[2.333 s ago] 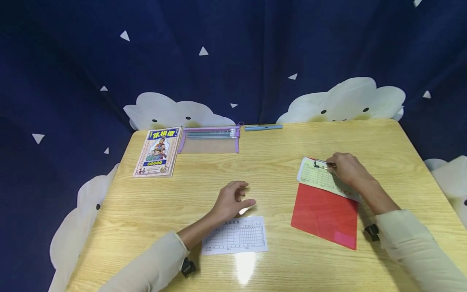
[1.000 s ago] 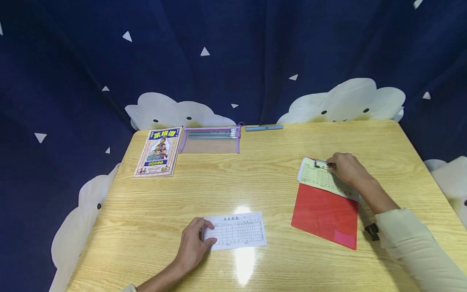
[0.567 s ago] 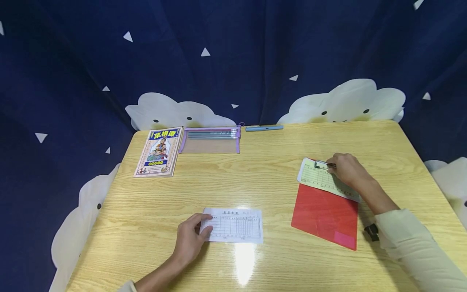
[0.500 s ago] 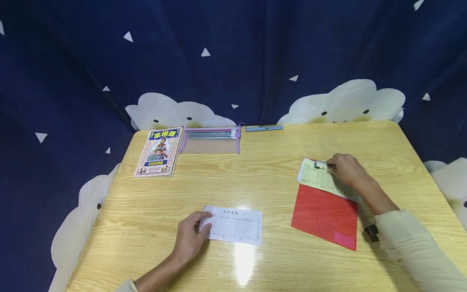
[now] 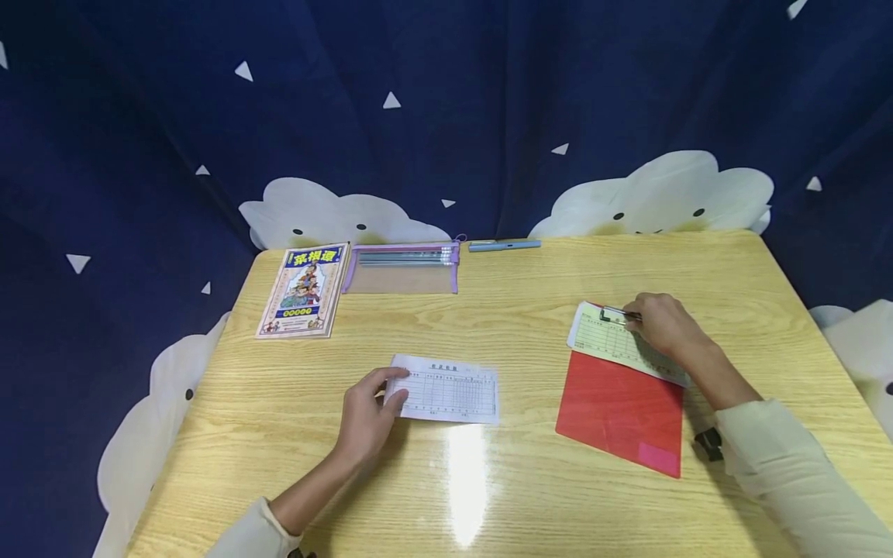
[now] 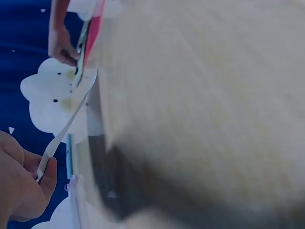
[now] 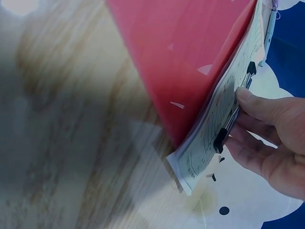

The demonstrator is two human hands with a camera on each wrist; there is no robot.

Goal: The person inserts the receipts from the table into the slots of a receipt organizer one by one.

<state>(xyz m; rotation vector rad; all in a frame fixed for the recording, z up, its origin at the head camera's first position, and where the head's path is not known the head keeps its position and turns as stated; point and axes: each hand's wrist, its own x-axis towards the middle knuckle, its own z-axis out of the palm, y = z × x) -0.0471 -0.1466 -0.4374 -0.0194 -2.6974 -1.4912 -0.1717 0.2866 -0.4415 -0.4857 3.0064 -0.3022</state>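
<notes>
My left hand (image 5: 366,411) pinches the left edge of a white printed form (image 5: 446,391) between thumb and fingers. In the left wrist view that form (image 6: 71,119) appears edge-on, raised off the table and slightly bent. On the right lies a red clipboard (image 5: 621,415), with yellow-green and white form slips (image 5: 607,337) under its metal clip (image 5: 614,314). My right hand (image 5: 666,325) grips the clip; the right wrist view has the thumb on one side of the clip (image 7: 233,121) and the fingers on the other. Part of the slips is hidden behind the right hand.
At the back left of the wooden table (image 5: 391,333) lies a booklet (image 5: 303,291). Beside it are a mesh pencil case (image 5: 401,280) with purple trim and several pencils inside, and a blue pen (image 5: 504,246). A dark blue curtain (image 5: 446,116) hangs behind the table.
My left hand has come to the white form's left edge, gripped it, and carried it up and away from the front of the table. The right hand stays on the clip.
</notes>
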